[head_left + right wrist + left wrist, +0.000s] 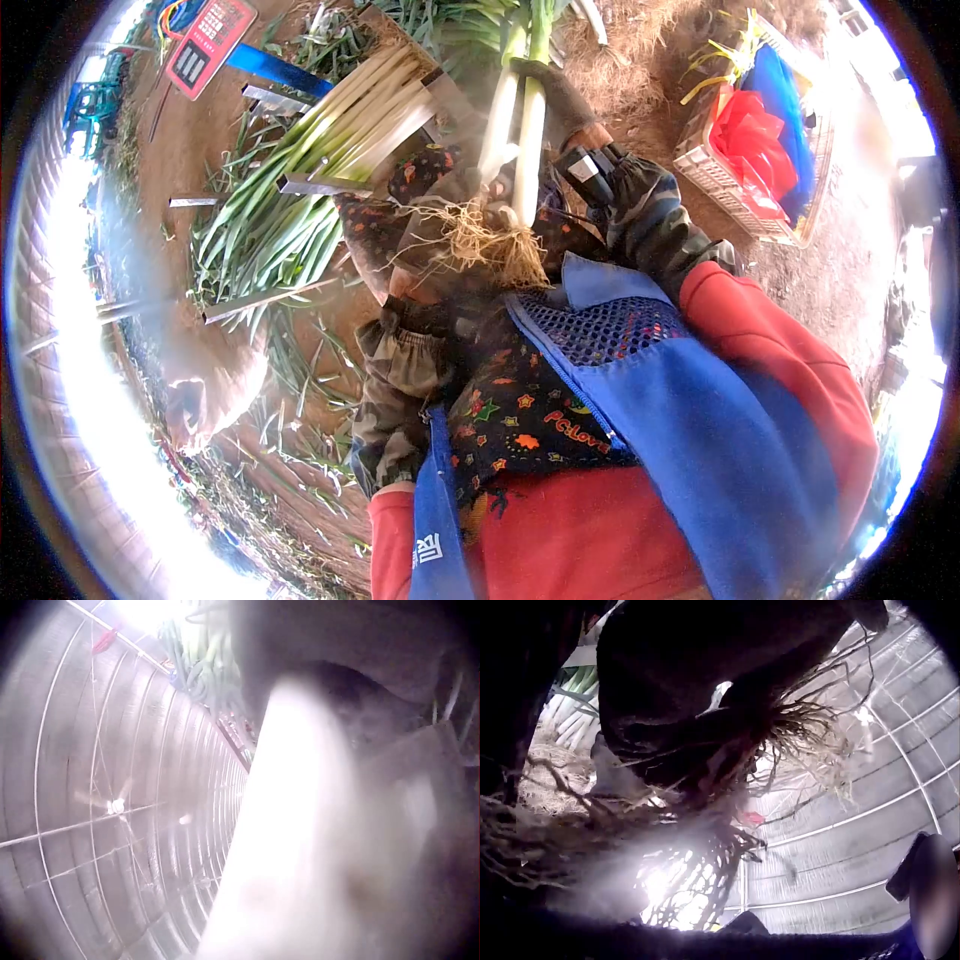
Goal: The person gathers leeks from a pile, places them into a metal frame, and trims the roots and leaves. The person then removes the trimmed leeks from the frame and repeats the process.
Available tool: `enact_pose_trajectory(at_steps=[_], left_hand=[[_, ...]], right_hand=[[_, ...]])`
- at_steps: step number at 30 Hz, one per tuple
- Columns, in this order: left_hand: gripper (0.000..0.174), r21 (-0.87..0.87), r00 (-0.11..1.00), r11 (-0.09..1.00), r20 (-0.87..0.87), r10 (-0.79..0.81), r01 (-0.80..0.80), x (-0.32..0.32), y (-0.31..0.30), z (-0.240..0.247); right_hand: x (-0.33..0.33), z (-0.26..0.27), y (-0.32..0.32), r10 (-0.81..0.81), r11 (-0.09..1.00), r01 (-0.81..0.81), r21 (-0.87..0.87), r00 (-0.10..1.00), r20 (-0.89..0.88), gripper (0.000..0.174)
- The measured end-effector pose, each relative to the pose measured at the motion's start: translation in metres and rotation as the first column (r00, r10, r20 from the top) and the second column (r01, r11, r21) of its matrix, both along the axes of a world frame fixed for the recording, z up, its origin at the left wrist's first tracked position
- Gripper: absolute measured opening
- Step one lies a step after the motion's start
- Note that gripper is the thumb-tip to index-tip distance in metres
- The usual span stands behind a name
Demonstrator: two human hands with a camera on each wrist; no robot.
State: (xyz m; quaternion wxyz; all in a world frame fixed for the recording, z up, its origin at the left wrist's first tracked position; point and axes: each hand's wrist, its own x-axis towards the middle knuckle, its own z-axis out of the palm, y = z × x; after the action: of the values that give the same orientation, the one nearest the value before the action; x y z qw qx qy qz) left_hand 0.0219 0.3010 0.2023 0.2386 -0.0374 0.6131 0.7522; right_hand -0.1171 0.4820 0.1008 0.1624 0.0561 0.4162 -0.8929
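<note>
Two long green onions (531, 150) stand in front of my body in the head view, white shafts downward, with bushy tan roots (517, 258) at the bottom. My gloved right hand (562, 98) grips them high, where the white turns green. Down by the roots is my gloved left hand (425, 245), partly hidden behind them. In the left wrist view the dark left hand (697, 675) curls its fingers at the root end, with root strands (806, 735) poking out. A blurred white shaft (289, 825) runs below the right hand (330, 637) in the right wrist view.
A pile of green onions (330, 150) lies at left in a metal frame (322, 186). Behind it is a red scale display (210, 45). At right a plastic crate (735, 205) holds a red bag (750, 145) and blue bag (782, 110). Loose leaves litter the ground.
</note>
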Motion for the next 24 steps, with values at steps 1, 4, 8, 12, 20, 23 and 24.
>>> enact_pose_trajectory(at_steps=[1, 4, 8, 12, 20, 23, 24], left_hand=[[0.019, -0.030, 1.000, 0.999, -0.017, -0.013, 0.012, 0.000, -0.001, 0.000], [0.020, -0.143, 0.994, 0.988, -0.083, -0.076, 0.064, -0.004, 0.000, 0.001], [0.021, -0.418, 0.952, 0.901, -0.213, -0.220, 0.115, -0.013, -0.002, -0.001], [0.021, -0.824, 0.798, 0.562, -0.291, -0.527, 0.071, -0.017, -0.015, 0.004], [0.024, -0.821, 0.910, 0.566, -0.290, -0.296, -0.078, -0.009, 0.002, 0.021], [0.023, -0.635, 0.917, 0.770, -0.339, -0.209, -0.059, -0.003, -0.007, 0.029], [0.023, -0.571, 0.931, 0.820, -0.319, -0.177, -0.039, 0.004, -0.011, 0.036]], right_hand=[[-0.003, -0.007, -0.002, -0.024, 0.998, 0.027, -0.061, 0.998, 0.056, 0.036], [-0.011, -0.032, -0.003, -0.022, 1.000, 0.023, -0.008, 0.994, 0.103, 0.034], [-0.005, -0.030, -0.002, -0.008, 0.994, 0.027, -0.110, 0.985, 0.173, 0.035], [0.007, -0.016, -0.014, -0.112, 0.992, 0.126, -0.031, 0.952, 0.286, 0.036], [0.021, -0.011, -0.006, 0.006, 0.982, 0.023, -0.188, 0.989, 0.151, 0.024], [0.008, -0.013, -0.017, 0.137, 0.869, -0.143, -0.474, 0.989, -0.049, 0.030], [0.005, -0.015, -0.029, 0.042, 0.675, -0.438, -0.593, 0.826, -0.562, 0.032]])
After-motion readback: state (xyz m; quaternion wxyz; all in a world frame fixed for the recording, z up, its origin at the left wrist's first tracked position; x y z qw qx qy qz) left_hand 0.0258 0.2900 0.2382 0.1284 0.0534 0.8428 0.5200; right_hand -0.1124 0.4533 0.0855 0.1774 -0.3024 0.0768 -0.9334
